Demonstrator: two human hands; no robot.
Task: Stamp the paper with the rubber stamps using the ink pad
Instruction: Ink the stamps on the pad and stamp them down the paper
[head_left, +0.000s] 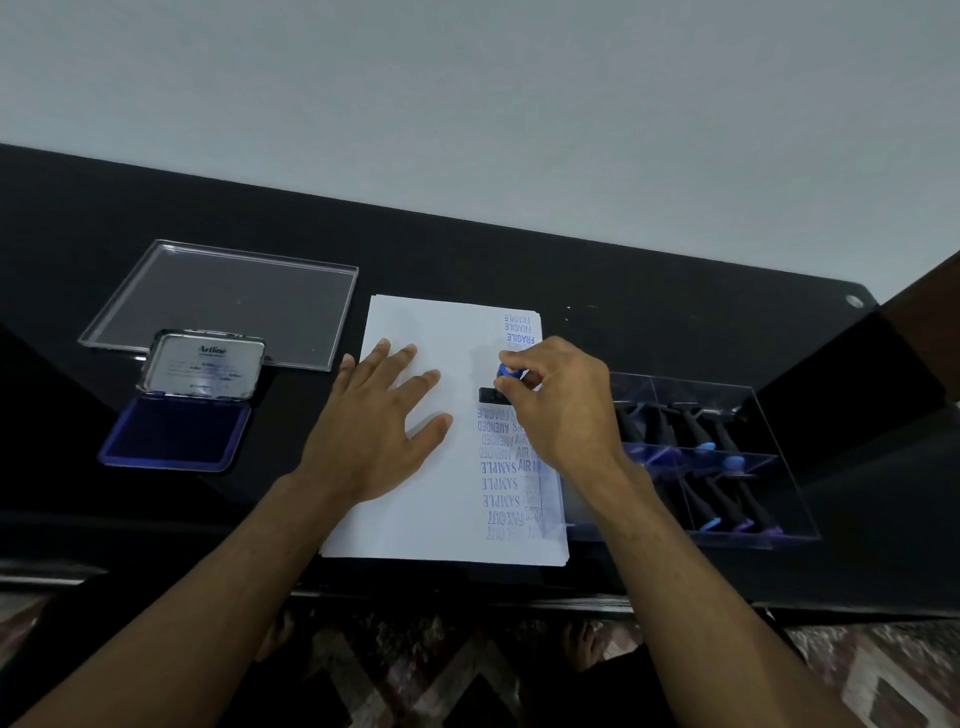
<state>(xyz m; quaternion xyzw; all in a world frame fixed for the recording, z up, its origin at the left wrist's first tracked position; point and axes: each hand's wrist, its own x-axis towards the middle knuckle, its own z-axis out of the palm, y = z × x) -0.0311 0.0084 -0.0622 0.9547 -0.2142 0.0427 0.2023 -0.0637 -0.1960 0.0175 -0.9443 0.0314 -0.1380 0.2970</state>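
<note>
Black desk (623, 291) carries the paper (426, 493), its right column already filled with blue impressions. Left hand (379, 415) presses it flat, fingers released; right hand's (556, 405) grip pinches a stamp (501, 384) down mid-column. Left half remains blank; the ink pad (174, 434) lies open.

Table (623, 291) — paper (415, 509) at centre front edge; ink pad (174, 434) left; lid (228, 301) behind it; stamp box (727, 457) right.

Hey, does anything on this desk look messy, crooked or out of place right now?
Mostly tidy. The paper is a slightly fanned stack, its lower right edges not flush. Some blue imprints look faint or overlap. The ink pad lies open, as the job needs. No spills show.
</note>
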